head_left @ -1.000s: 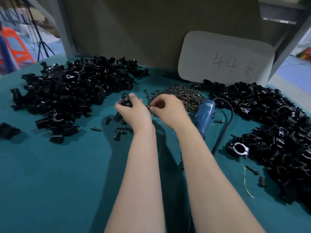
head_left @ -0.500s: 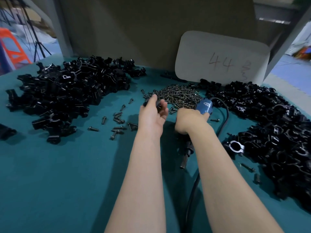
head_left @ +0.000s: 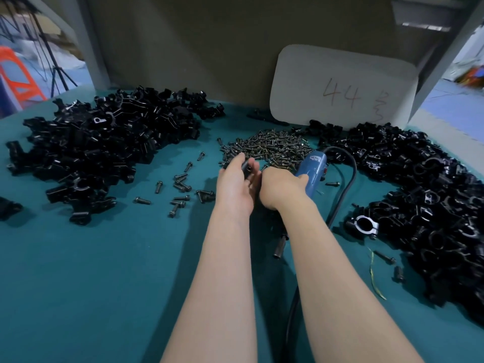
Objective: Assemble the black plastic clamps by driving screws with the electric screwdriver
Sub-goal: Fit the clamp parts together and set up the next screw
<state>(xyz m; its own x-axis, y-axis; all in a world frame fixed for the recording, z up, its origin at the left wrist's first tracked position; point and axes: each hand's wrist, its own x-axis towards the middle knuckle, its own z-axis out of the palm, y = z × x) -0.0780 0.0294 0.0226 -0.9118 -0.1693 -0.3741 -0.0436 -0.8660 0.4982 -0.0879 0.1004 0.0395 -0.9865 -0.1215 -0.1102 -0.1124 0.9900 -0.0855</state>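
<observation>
Hands meet in the middle of the green table [head_left: 104, 284]. My left hand [head_left: 237, 187] pinches a small black clamp [head_left: 245, 166]. My right hand [head_left: 280, 191] is wrapped tight round the blue electric screwdriver [head_left: 313, 165], whose dark tip [head_left: 278, 251] points back at me, toward 6 o'clock. The screw pile [head_left: 264, 146] sits at 12 o'clock from my hands. One big heap of clamp parts [head_left: 99, 148] lies at 10 o'clock, another heap [head_left: 419, 184] at 3 o'clock. I think I am getting ready to drive a screw. I cannot tell if a screw sits in the clamp yet. Next I must swing the tip round onto the screw head, hold the clamp steady and push straight.
</observation>
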